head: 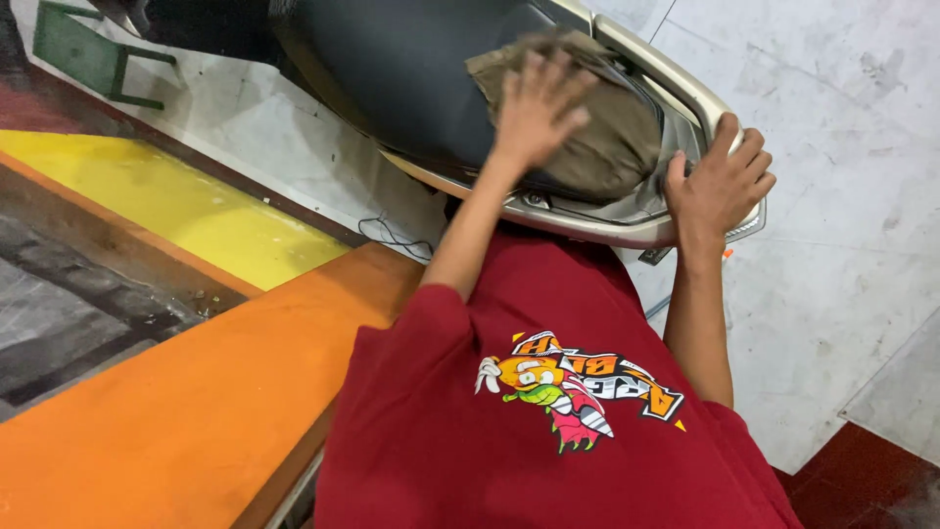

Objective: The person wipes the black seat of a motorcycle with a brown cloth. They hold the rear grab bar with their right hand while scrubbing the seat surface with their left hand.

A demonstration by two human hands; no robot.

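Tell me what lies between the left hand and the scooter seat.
In the head view, a brown cloth lies between the left hand and the dark seat; the palm presses on it.

Left hand (537, 108) is flat, palm down with fingers spread, a bit blurry, forearm stretched straight out from a red short sleeve. Right hand (720, 181) sits further right with its fingers curled over in a grip and thumb tucked on the near side, arm almost straight.

Olive-brown cloth (597, 127) on black scooter seat (411, 78), above pale tiled floor (832, 196)
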